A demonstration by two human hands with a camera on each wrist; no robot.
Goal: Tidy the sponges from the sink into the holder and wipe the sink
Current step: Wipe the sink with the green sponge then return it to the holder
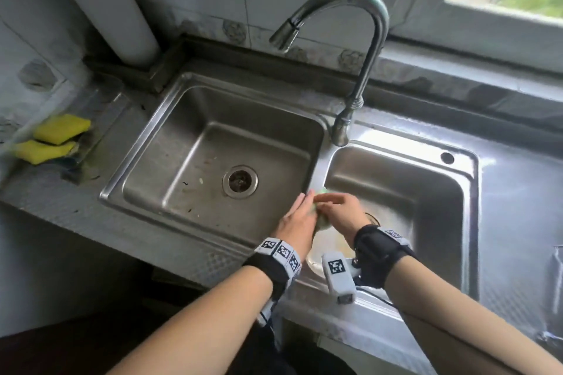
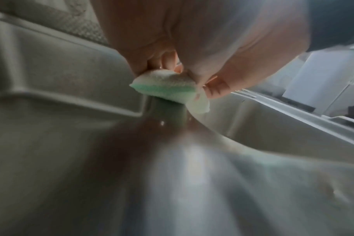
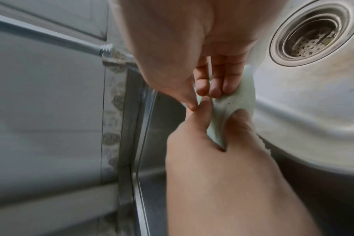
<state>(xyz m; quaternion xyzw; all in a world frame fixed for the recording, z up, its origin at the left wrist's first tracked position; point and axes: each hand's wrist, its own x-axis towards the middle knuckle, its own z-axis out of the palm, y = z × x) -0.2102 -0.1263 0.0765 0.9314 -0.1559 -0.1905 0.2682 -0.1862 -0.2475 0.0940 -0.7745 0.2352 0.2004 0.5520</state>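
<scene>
Over the divider of the steel double sink (image 1: 316, 161), both hands hold one soft green-and-white sponge (image 2: 166, 86). My left hand (image 1: 306, 202) pinches its near end between thumb and forefinger, as the right wrist view shows (image 3: 220, 115). My right hand (image 1: 327, 207) pinches the far end with thumb and fingertips (image 3: 203, 99). The sponge (image 3: 232, 103) is squeezed and bent between them, and only slivers of it (image 1: 321, 192) show in the head view. Two yellow sponges (image 1: 62, 128) (image 1: 42, 151) lie in the holder (image 1: 71, 172) on the counter at far left.
A curved faucet (image 1: 365, 49) rises behind the divider, its spout over the left basin. The left basin has a drain (image 1: 240, 181) and a few dark specks. The right basin's drain (image 3: 311, 32) lies just beyond my right hand. A window is at top right.
</scene>
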